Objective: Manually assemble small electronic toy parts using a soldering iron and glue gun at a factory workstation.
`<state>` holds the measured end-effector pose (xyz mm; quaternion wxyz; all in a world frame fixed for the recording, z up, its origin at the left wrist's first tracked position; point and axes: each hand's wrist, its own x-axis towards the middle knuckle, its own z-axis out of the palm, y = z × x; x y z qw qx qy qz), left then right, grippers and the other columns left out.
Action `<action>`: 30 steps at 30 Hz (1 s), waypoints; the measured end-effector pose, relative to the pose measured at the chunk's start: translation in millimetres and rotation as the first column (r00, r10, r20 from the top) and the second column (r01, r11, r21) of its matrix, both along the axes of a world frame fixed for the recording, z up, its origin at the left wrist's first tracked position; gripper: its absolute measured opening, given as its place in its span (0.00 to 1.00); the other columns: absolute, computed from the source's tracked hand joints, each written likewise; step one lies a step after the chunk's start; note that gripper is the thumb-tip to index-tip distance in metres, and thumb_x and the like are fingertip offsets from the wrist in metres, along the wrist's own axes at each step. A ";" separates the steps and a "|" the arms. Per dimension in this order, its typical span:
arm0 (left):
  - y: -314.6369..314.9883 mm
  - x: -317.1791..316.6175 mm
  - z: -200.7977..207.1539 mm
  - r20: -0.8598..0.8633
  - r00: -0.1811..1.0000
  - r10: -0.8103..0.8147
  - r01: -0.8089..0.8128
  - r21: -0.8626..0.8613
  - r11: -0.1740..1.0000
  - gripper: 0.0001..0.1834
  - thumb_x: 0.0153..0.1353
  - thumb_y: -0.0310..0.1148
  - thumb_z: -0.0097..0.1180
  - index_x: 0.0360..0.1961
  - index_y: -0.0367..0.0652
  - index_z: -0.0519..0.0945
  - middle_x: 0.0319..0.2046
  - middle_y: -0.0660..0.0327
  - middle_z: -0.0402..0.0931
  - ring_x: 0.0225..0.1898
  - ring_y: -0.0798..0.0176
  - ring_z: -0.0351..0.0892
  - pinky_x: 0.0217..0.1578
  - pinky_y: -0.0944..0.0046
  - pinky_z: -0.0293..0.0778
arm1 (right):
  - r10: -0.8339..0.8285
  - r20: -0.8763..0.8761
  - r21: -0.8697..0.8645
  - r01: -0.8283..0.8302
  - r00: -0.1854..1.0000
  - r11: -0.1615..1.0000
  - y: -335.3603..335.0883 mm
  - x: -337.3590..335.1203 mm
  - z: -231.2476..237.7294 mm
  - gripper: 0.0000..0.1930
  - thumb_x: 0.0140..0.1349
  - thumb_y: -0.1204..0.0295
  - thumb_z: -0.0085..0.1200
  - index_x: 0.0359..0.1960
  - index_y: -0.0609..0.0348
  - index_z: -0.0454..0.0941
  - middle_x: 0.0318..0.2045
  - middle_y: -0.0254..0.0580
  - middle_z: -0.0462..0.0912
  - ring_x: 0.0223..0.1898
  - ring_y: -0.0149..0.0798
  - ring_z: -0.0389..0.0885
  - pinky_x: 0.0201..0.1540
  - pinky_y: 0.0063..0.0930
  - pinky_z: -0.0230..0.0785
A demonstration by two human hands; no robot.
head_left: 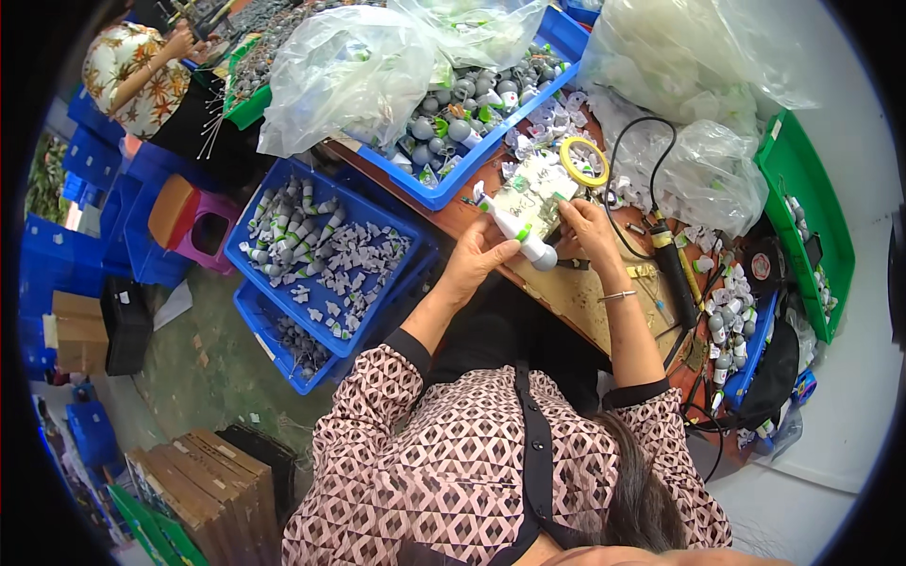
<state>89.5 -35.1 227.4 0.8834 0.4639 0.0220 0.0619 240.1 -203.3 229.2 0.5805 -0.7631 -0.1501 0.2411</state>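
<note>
My left hand [477,257] is closed around a white plastic piece [511,223] with a green patch and a rounded grey end. The piece tilts over the front edge of the work table, its grey end toward me. Just right of it, my right hand [589,233] has its fingers bent together by a small green bit. What those fingers pinch, if anything, I cannot make out. Beyond both hands lies a pale block [534,193] with marks on it. A yellow tape roll [584,161] rests behind the right hand.
A black-handled tool [670,269] with a looped cable stands right of my right hand. A blue tray [444,193] of grey-and-white parts is ahead, partly under plastic bags [354,71]. Left sit stacked blue trays [247,269]; a green tray [819,217] leans far right. A co-worker [137,80] works far left.
</note>
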 end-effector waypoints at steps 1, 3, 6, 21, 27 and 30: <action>1.1 0.5 -2.1 0.007 1.000 0.006 -0.006 0.006 1.000 0.28 0.59 0.31 0.60 0.59 0.38 0.64 0.52 0.58 0.72 0.53 0.65 0.72 0.54 0.64 0.68 | 0.021 -0.016 0.043 -0.020 1.000 0.999 0.4 -0.3 1.6 0.14 0.66 0.60 0.51 0.26 0.55 0.74 0.19 0.27 0.73 0.19 0.21 0.71 0.22 0.15 0.61; -1.1 -1.4 -2.2 0.015 1.000 0.027 -0.027 0.013 1.000 0.28 0.59 0.32 0.60 0.59 0.38 0.65 0.52 0.59 0.72 0.53 0.65 0.72 0.54 0.64 0.68 | 0.033 -0.079 0.064 -0.028 0.996 0.998 -1.3 -1.7 5.9 0.14 0.65 0.60 0.51 0.26 0.55 0.74 0.19 0.28 0.73 0.20 0.22 0.72 0.22 0.15 0.62; -2.8 -0.2 -2.6 0.003 1.000 0.020 -0.019 -0.009 1.000 0.27 0.60 0.32 0.59 0.59 0.38 0.65 0.51 0.60 0.73 0.52 0.65 0.72 0.52 0.64 0.70 | 0.084 -0.207 0.142 -0.054 0.975 0.988 -7.9 4.5 6.3 0.11 0.65 0.63 0.52 0.29 0.55 0.74 0.21 0.29 0.74 0.21 0.24 0.75 0.22 0.14 0.64; 128.7 -114.7 -89.9 -0.231 0.853 0.468 -0.512 -0.199 0.836 0.18 0.64 0.36 0.54 0.52 0.46 0.68 0.47 0.58 0.73 0.48 0.58 0.76 0.47 0.52 0.75 | -0.010 0.287 0.080 -0.013 0.958 0.997 -38.5 -69.9 22.9 0.12 0.70 0.66 0.42 0.39 0.60 0.76 0.34 0.35 0.79 0.35 0.27 0.79 0.26 0.17 0.70; 183.8 -188.1 -211.8 -0.696 0.404 0.593 -0.799 0.046 0.599 0.16 0.62 0.37 0.55 0.48 0.44 0.68 0.41 0.54 0.74 0.40 0.51 0.79 0.33 0.51 0.79 | -0.085 0.246 0.008 0.085 0.965 0.996 -62.6 -82.6 6.8 0.13 0.70 0.64 0.42 0.38 0.59 0.75 0.33 0.35 0.79 0.33 0.27 0.79 0.26 0.17 0.69; 202.7 -198.3 -234.0 -0.719 0.396 0.572 -0.807 0.026 0.590 0.15 0.62 0.37 0.55 0.46 0.44 0.69 0.38 0.55 0.74 0.38 0.51 0.79 0.33 0.51 0.79 | -0.103 0.227 -0.007 0.107 0.968 0.994 -73.4 -85.3 1.6 0.12 0.70 0.64 0.42 0.38 0.58 0.75 0.34 0.35 0.79 0.33 0.27 0.79 0.26 0.17 0.69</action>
